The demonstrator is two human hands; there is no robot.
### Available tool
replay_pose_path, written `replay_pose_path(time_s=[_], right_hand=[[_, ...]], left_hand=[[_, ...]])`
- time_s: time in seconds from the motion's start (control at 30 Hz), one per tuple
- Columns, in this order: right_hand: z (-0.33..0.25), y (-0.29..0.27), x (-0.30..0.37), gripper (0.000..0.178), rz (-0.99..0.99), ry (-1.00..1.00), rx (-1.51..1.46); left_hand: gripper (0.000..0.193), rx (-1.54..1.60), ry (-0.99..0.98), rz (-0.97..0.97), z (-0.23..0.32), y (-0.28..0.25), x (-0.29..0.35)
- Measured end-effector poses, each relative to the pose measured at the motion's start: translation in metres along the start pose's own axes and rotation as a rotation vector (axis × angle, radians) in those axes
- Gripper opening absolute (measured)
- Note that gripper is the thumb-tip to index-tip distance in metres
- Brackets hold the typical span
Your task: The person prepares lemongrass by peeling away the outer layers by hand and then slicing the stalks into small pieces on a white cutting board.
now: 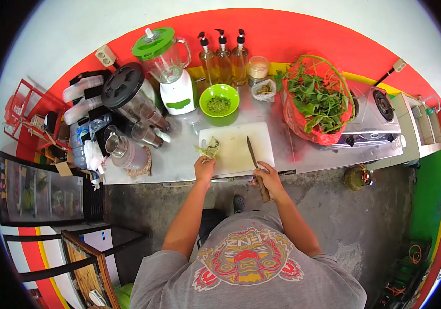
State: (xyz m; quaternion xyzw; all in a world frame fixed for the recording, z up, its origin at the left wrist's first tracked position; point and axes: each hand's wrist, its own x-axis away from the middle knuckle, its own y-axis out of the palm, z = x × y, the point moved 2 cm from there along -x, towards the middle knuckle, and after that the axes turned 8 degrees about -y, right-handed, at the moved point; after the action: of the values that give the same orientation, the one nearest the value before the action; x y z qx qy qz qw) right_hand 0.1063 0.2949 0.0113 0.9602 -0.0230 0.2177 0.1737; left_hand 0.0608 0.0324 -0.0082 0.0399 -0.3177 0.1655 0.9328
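A white cutting board (234,135) lies at the counter's near edge. Over its left part is a small bunch of pale green vegetable stalks (210,147), with a few dark bits of leaf. My left hand (205,169) is closed on the near end of these stalks; the fingertips are partly hidden. In my right hand (268,180) is a kitchen knife (252,152), gripped by its brown handle at the near right of the board. The blade points away from me over the board, apart from the stalks. Just beyond the board, a green bowl (205,109) holds chopped greens (219,104).
A red plastic bag (297,123) of leafy greens stands right, beside a gas stove (367,123). Behind are a blender (171,77), several pump bottles (223,59) and small containers (263,90). A steel pitcher (120,147) and glasses (145,135) stand left.
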Motion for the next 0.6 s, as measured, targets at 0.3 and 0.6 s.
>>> replay_pose_path(time_s=[0.3,0.6], right_hand=[[0.010,-0.024,0.021,0.027,-0.030,0.115,0.038],[-0.008,-0.022,0.024,0.018,0.111,-0.144,0.165]], left_hand=[[0.018,-0.330,0.291,-0.024,-0.013,0.035,-0.008],[0.025,-0.643,0.394,-0.045,0.001,0.090,0.007]])
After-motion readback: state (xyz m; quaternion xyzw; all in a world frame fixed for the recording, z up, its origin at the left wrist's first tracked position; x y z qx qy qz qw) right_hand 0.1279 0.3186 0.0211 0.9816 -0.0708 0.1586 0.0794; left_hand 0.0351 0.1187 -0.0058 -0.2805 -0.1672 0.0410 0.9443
